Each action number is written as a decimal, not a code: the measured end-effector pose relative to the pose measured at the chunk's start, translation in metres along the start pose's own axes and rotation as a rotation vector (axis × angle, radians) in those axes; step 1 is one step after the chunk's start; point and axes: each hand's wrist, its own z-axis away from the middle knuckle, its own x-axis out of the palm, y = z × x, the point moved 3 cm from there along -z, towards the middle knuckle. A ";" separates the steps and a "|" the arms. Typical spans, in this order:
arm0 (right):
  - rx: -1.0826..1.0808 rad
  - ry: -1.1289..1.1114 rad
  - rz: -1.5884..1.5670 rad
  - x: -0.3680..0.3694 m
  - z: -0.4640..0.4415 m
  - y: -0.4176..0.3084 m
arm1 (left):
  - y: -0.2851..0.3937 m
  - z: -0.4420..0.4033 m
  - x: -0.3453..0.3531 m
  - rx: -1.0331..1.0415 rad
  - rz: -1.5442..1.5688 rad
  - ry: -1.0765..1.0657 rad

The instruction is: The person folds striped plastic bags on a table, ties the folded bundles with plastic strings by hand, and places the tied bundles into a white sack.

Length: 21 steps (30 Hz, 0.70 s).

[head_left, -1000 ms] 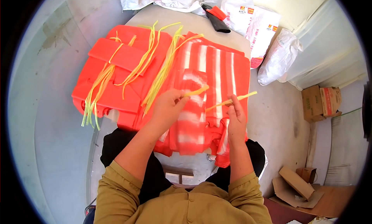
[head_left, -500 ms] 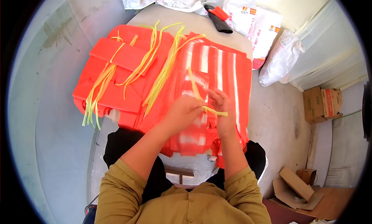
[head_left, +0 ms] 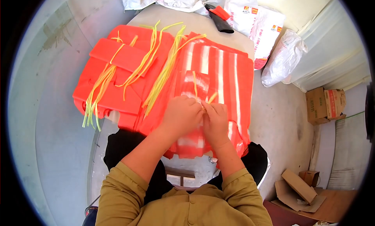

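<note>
My left hand [head_left: 181, 114] and my right hand [head_left: 215, 123] meet over a narrow folded bundle of red-and-white striped plastic bags [head_left: 190, 141]. Both hands are closed, pinching a yellow plastic strip [head_left: 195, 82]. One end of it sticks up above my left hand, and another short end shows above my right fingertips. My fingers hide the part of the strip where it crosses the bundle. Beneath the bundle lies a wide stack of striped red sheets [head_left: 243, 83]. More loose yellow strips [head_left: 166, 79] are draped just to the left.
On the left, plain red folded plastic [head_left: 103, 94] carries a tied red bundle [head_left: 117, 54] with hanging strips. White sacks [head_left: 269, 32] line the far edge, near a black roll [head_left: 222, 23]. Cardboard boxes [head_left: 316, 105] stand right; flattened cardboard [head_left: 299, 189] lies lower right.
My right hand has moved in toward my left, and its spread fingers have closed on the strip. The strip's right end, previously stretched across my right palm, now points upward.
</note>
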 end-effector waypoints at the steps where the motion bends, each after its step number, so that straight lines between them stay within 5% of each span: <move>1: 0.019 -0.002 -0.012 -0.001 0.000 0.003 | 0.000 0.000 -0.001 0.021 0.015 0.025; 8: 0.351 -0.274 -0.483 0.001 0.002 0.029 | 0.000 -0.003 -0.006 0.084 0.163 0.051; 16: 0.165 -0.250 -0.272 -0.005 -0.005 0.024 | -0.009 -0.001 0.001 -0.024 0.239 0.035; 21: 0.616 -0.406 -0.732 -0.008 0.000 0.031 | -0.013 0.000 0.002 -0.045 0.225 0.050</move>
